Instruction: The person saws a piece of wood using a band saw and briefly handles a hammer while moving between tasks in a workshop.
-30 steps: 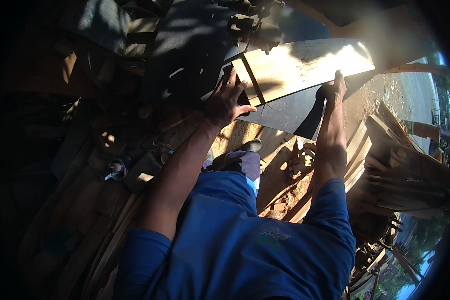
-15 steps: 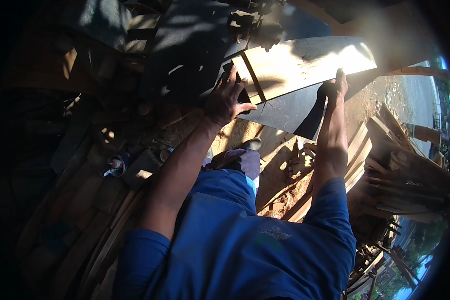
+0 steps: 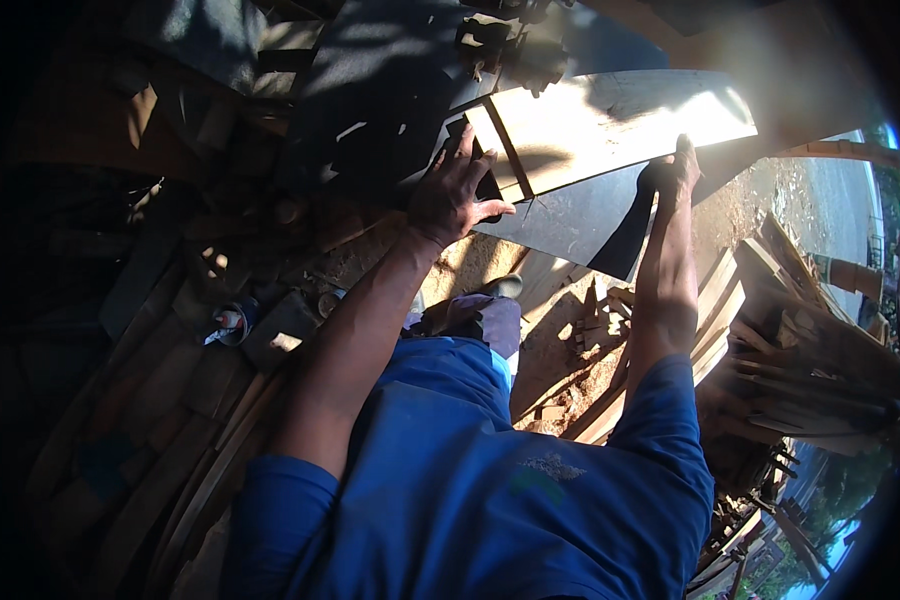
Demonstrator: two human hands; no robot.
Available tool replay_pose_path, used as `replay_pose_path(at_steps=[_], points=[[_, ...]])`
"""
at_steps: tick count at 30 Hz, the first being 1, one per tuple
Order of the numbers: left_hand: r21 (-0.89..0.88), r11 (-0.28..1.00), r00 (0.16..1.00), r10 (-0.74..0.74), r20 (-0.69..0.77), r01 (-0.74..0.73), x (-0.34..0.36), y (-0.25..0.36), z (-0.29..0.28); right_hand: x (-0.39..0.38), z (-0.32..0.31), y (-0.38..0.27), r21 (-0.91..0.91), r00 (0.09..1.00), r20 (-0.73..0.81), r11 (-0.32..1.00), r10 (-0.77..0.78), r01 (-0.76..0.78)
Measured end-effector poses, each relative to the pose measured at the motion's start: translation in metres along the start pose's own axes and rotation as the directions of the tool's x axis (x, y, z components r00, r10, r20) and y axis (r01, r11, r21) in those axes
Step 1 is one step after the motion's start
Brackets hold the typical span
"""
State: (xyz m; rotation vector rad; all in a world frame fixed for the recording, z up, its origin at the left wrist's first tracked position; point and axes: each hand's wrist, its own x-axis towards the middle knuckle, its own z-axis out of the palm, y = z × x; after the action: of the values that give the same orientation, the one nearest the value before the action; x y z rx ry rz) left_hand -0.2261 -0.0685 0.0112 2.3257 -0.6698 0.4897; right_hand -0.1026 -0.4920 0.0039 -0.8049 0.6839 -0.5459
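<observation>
A pale wooden board (image 3: 610, 130), brightly sunlit, lies on a smooth grey metal tabletop (image 3: 560, 228). Across the board, close to its left end, runs a narrow dark band; whether it is a gap or a shadow, I cannot tell. My left hand (image 3: 450, 200) rests against that left end, fingers stretched forward and thumb spread out to the right. At the board's near edge, toward its right end, my right hand (image 3: 678, 172) grips with the thumb on top; its other fingers are in shadow or underneath.
Dark machine parts (image 3: 515, 50) stand over the board's far edge. Stacked wood offcuts (image 3: 810, 350) lie at right, long planks (image 3: 220, 470) at lower left. A can (image 3: 232, 325) sits at left. Sawdust and scraps cover the ground near my foot (image 3: 505, 287).
The board has shifted very slightly to the right, with my right hand moving along with it. My left hand stays at the board's left end, almost unmoved.
</observation>
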Motion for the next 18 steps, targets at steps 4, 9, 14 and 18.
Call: replay_pose_path(at_steps=[4,9,14,18], points=[[0.019,1.000,1.000,-0.010,0.013,0.010,0.003,0.005,-0.001,0.008,-0.004,-0.001,0.007,0.999,0.042,1.000,-0.015,0.015],[-0.014,1.000,1.000,-0.004,0.000,0.004,0.001,0.000,0.002,0.010,-0.007,0.001,-0.033,0.998,0.062,0.999,-0.012,0.014],[0.020,1.000,1.000,0.004,0.005,-0.004,0.002,0.002,0.001,0.011,-0.009,0.000,-0.070,0.998,0.068,0.997,-0.015,0.020],[0.006,0.999,0.998,-0.040,0.058,0.040,0.001,0.000,0.002,0.012,-0.009,0.001,-0.099,0.997,0.073,0.995,-0.021,0.028]])
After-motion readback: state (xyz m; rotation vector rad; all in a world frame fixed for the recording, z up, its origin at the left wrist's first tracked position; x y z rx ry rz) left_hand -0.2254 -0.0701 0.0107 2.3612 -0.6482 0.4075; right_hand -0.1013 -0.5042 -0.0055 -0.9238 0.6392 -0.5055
